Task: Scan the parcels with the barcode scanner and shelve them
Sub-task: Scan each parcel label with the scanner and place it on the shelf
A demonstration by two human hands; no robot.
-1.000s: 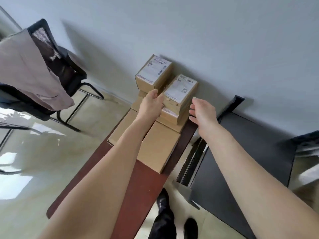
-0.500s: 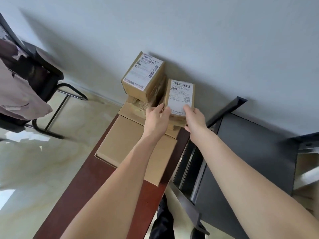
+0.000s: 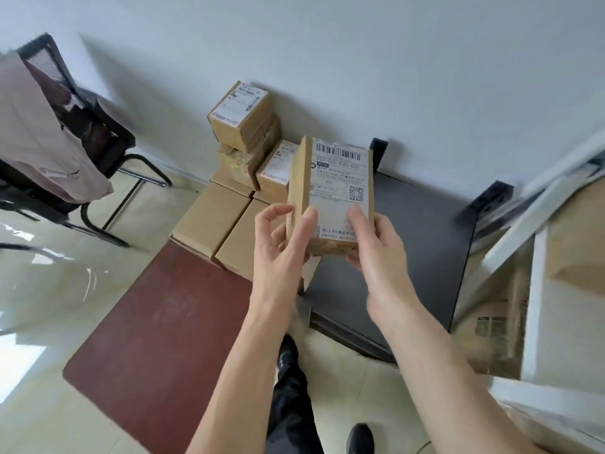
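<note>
One view only, head-worn and wide-angle, tilted steeply down and forward. The wall (image 3: 360, 60) fills twelve o'clock, the floor (image 3: 39, 322) spreads at eight, and the person's own shoe (image 3: 360, 437) sits at six. Both forearms run up from the bottom edge, close to the lens. Straight lines bow near the frame edges.
</note>
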